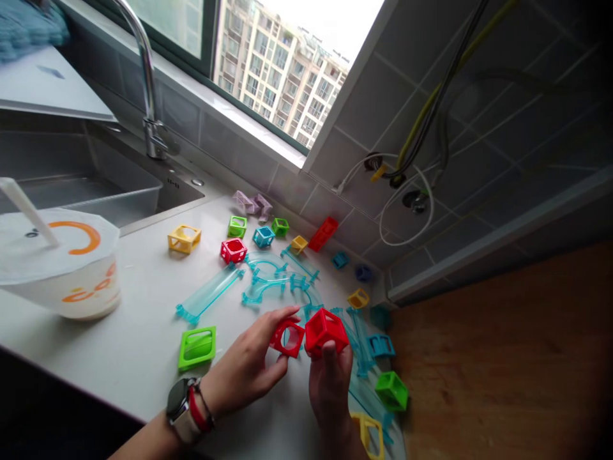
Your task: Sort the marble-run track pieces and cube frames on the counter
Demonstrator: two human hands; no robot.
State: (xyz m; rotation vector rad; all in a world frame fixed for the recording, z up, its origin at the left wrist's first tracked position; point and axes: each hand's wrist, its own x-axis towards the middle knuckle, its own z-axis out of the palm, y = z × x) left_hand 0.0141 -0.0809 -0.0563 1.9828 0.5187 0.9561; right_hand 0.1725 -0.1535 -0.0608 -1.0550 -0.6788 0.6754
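My left hand [256, 358], with a watch and a red band at the wrist, grips a red block with a round opening [288, 338] between thumb and fingers. Close beside it on the right, my right hand [330, 383] holds a red open-sided cube [325, 332], its thumb on the near face. The two red pieces are side by side, nearly touching; whether they are joined I cannot tell. Beyond the hands, clear teal track pieces [272, 281] lie on the white counter [143, 275]. A green block [197, 347] rests left of my left hand.
Yellow [184, 239], red [233, 250], blue [263, 236] and green cubes [391, 391] are scattered over the counter. A lidded cup with a straw [62, 262] stands at the left, near the sink [129, 176] and faucet [151, 96]. Cables [431, 96] hang on the tiled wall.
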